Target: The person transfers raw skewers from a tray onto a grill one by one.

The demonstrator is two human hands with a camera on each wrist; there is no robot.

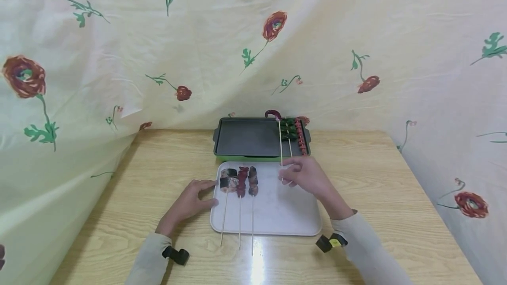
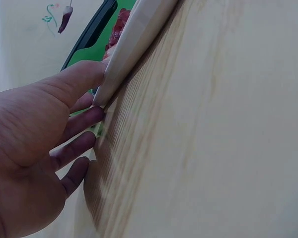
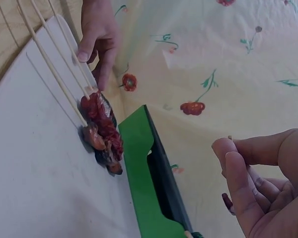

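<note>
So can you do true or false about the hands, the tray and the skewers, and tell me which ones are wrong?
1. The right hand is pinching a stick. True.
2. The left hand is holding a skewer. False: it is touching the edge of the white tray.
3. Three skewers lie on the tray. True.
4. The green skewer is at the left end of the grill. False: it is near the right end.
</note>
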